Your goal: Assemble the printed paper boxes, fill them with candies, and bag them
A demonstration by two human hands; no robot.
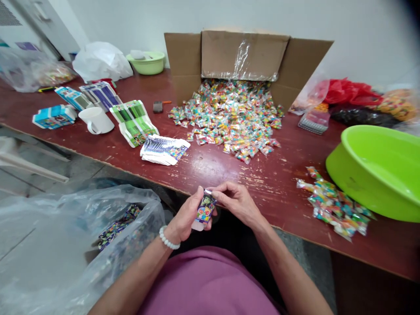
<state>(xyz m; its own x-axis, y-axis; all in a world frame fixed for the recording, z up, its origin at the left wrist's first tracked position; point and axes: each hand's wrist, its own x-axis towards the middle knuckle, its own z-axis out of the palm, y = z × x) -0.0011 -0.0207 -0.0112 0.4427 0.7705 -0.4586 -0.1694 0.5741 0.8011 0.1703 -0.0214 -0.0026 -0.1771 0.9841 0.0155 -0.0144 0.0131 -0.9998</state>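
Observation:
A small dark printed carton (206,207) with colourful candy pictures is held upright just off the table's front edge. My left hand (187,214), with a white bead bracelet at the wrist, wraps round its sides. At the carton's top end, the thumb and fingers of my right hand (236,202) pinch the pale flap. Another pale flap sticks out at the bottom. Beyond my hands lies a stack of flattened purple and silver cartons (164,148). A large heap of wrapped candies (229,116) spills from an open cardboard box (244,54).
To the right stand a lime-green basin (370,175) and a small candy pile (337,205). Green flat cartons (134,122), a white mug (96,120) and blue cartons (54,117) are at the left. A clear plastic bag (131,197) with filled-looking cartons hangs low left.

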